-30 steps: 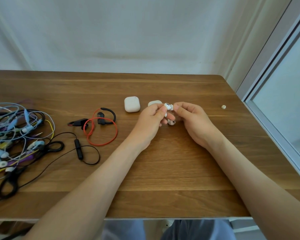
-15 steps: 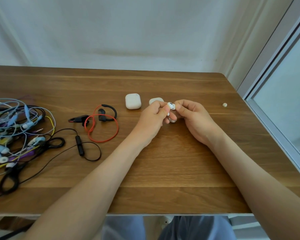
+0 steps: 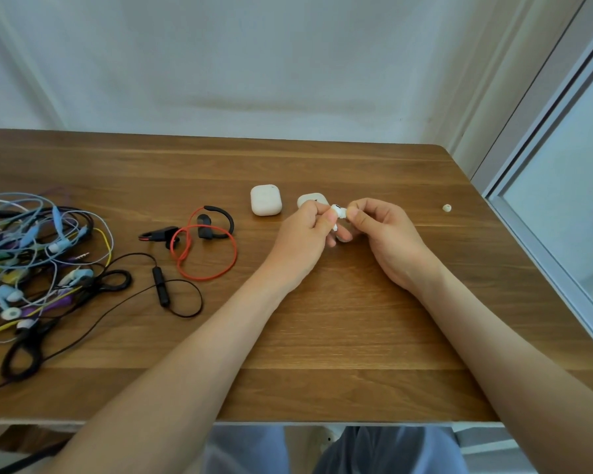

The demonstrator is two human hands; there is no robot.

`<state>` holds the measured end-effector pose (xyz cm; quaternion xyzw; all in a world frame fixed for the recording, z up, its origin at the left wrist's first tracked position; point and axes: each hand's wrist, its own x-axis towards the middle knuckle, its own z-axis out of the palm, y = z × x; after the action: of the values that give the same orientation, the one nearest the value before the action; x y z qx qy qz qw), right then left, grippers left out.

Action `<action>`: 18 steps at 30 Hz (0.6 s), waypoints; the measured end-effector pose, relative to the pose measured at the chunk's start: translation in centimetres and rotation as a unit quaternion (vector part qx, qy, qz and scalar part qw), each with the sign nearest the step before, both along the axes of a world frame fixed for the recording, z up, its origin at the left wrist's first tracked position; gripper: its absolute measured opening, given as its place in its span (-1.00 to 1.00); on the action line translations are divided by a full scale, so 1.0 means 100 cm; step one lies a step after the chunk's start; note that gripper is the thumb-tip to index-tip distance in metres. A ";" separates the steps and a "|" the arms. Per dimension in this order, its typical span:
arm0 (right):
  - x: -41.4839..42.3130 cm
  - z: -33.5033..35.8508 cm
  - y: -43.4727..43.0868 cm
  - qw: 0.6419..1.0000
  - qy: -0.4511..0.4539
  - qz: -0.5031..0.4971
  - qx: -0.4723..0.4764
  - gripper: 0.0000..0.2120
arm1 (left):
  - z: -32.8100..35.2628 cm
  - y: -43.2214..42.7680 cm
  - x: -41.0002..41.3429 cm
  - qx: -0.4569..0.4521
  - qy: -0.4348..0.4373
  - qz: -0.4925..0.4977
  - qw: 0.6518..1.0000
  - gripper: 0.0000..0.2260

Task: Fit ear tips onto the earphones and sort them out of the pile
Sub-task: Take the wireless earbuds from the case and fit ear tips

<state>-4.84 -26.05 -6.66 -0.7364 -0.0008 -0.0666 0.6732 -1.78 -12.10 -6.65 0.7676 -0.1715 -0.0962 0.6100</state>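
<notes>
1. Tangle of wired earphones (image 3: 31,261) at the far left of the bench (image 3: 339,330): blue, yellow, purple, white and black cables overlap so that single pairs cannot be told apart. The frame's left edge cuts the heap off.
2. Just right of it lies a black corded earphone (image 3: 161,290) with an inline remote. Its cable runs back into the heap, and its buds are lost there.
3. Beyond it, red-and-black ear-hook earphones (image 3: 202,241) lie apart from the pile, the red cord looped.
4. A white case (image 3: 266,200) sits in full view. A second white case (image 3: 310,199) beside it is half hidden behind the left hand's knuckles.
5. The left hand (image 3: 302,241) holds a white earbud (image 3: 338,213) above the bench. Its grip is a thumb-and-forefinger pinch, with the other fingers curled under.
6. The right hand (image 3: 387,241) meets it, its grip pinched narrow on the bud's other end. Fingertips cover that end, so whether an ear tip sits there cannot be told.
7. A loose white ear tip (image 3: 446,208) lies alone, well apart, near the bench's right edge.
8. The bench is brown wood-grain with a rounded far corner.
9. Behind it is a plain white wall (image 3: 288,63), and at the right a grey window frame (image 3: 541,138).
10. Below the near edge are blue-grey trouser legs (image 3: 391,449), cut off.
</notes>
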 end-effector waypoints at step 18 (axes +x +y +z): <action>0.003 -0.002 0.002 0.998 -0.030 -0.043 0.023 -0.85 | 0.003 -0.001 0.000 -0.077 0.047 0.006 0.996 -0.86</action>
<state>-4.50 -25.83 -6.81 -0.7178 0.0123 -0.1173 0.6862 -1.76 -12.23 -6.39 0.7139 -0.1447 -0.1146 0.6754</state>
